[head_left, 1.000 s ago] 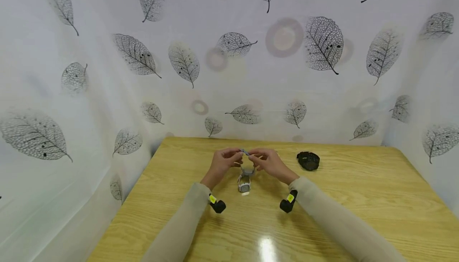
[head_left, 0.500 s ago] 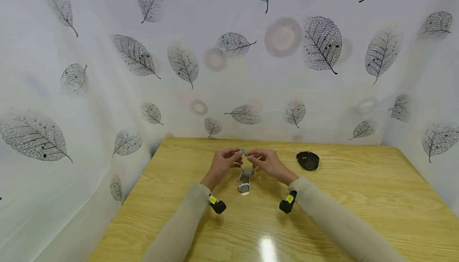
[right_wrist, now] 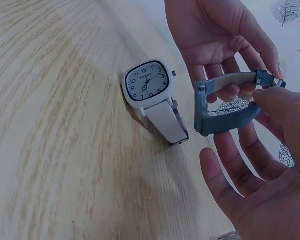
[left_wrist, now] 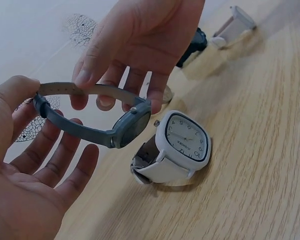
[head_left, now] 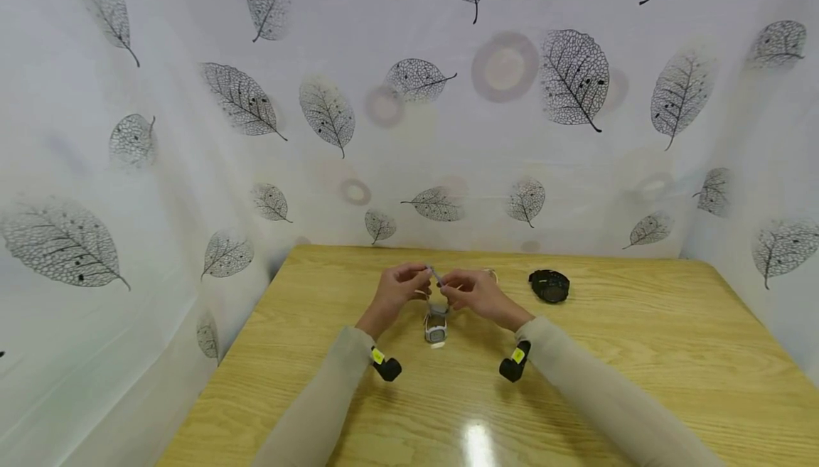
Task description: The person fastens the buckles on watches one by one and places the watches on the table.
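Observation:
A blue-grey wristwatch (left_wrist: 132,125) with a strap forming a loop is held between both hands, above the table. My left hand (head_left: 395,295) pinches the strap by its buckle, thumb on top. My right hand (head_left: 476,295) pinches the other part of the strap between thumb and fingers. In the right wrist view, the watch case (right_wrist: 202,107) hangs at the loop's far side, its dial turned away. Just under the hands, a white square-faced wristwatch (head_left: 436,332) rests on the table, its white strap closed.
A black wristwatch (head_left: 550,286) lies right of the hands on the wooden table (head_left: 640,353). Another pale wristwatch (left_wrist: 235,25) stands farther off in the left wrist view. Part of a small pale object (head_left: 491,275) shows behind my right hand. A leaf-patterned curtain (head_left: 409,147) hangs behind.
My right hand has shifted slightly down and left, and more of the strap shows between the fingertips. The watch case has moved a little left. My left hand has barely moved.

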`<state>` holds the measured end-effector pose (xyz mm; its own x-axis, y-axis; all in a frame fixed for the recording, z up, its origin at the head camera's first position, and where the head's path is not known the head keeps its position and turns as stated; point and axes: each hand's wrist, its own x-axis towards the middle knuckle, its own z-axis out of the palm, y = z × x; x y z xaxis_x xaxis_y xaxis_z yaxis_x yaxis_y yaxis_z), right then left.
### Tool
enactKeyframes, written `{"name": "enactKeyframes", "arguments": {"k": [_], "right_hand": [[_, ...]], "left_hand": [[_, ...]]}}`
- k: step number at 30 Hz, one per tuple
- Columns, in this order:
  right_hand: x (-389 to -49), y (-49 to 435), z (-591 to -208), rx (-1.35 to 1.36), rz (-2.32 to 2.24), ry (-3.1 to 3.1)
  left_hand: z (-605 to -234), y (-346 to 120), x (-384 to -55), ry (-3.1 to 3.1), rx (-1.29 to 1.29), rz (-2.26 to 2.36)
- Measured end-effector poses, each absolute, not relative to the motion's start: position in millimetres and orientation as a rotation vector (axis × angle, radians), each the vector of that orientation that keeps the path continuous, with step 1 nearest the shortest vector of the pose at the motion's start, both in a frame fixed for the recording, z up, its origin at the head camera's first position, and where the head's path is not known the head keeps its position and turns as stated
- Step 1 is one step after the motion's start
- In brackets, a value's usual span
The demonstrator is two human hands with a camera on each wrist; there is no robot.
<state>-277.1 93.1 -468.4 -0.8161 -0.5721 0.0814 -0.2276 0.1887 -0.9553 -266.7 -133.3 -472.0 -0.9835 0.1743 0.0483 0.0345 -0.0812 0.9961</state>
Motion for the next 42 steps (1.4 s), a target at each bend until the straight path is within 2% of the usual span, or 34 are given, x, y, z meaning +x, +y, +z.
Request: {"name": "enactKeyframes", "arguments": {"k": [42], "right_hand": [[-272, 86, -461, -0.774, -1.601, 2.361]], "left_hand": [[-458, -131, -261, 2.135, 0.281, 2.183]]}}
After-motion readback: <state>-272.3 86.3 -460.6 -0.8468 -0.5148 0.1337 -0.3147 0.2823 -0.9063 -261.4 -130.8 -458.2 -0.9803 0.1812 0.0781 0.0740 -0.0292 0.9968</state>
